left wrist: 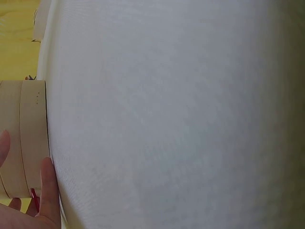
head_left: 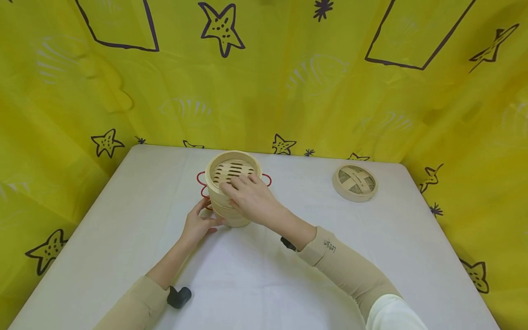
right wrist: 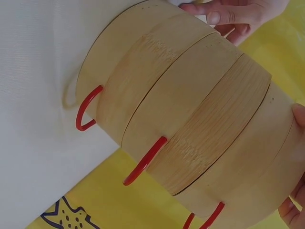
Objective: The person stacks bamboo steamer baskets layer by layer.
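Left of the lid [head_left: 355, 182], steamer stack [right wrist: 190, 109] stands upright, long axis vertical; right hand [head_left: 255, 201], nearer the lid, grips it up top; left hand [head_left: 197, 226] holds it low down.

The steamer baskets [right wrist: 190, 102] are pale tan, their handles [right wrist: 145, 161] red, the yellow curtain [head_left: 260, 96] starfish-printed.

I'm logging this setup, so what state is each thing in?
Steamer stack: upright, three tiers.
Top tier: uncovered, slatted floor showing.
Lid: off, lying top side up on the table.
Red handles: jutting outward.
Left hand: gripping the stack low down.
Right hand: gripping the top tier's near side.
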A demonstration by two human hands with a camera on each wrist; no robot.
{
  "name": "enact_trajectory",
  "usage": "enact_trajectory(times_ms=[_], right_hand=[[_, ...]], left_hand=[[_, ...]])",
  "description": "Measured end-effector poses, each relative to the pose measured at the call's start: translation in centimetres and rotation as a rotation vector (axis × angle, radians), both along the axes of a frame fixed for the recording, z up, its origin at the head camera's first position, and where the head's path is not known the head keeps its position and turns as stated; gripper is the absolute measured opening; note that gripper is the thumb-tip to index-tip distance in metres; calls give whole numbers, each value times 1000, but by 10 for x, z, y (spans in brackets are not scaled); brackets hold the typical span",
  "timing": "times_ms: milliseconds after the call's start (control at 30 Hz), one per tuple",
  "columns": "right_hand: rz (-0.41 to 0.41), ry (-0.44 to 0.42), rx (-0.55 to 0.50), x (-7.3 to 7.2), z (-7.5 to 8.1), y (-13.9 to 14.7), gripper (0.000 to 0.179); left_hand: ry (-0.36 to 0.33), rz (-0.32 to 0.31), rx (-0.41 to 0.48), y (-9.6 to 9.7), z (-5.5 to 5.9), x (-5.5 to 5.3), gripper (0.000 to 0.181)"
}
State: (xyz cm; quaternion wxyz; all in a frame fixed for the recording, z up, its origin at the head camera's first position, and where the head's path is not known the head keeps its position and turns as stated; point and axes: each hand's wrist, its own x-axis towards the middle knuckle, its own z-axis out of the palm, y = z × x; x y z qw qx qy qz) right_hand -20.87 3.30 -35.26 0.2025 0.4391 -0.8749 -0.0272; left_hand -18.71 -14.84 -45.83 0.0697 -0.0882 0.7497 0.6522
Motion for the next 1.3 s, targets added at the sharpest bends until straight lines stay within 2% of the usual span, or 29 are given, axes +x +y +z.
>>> enact_trajectory(times_ms=[833, 1100, 1300], right_hand=[[23, 23, -84, -1, -3, 9, 38], [28, 31, -174, -3, -6, 22, 36], [29, 68, -250, -5, -10, 34, 37]], left_hand=[[12, -8, -23, -1, -2, -1, 76], [18, -14, -33, -1, -2, -1, 77], [22, -15, -31, -1, -3, -1, 76]])
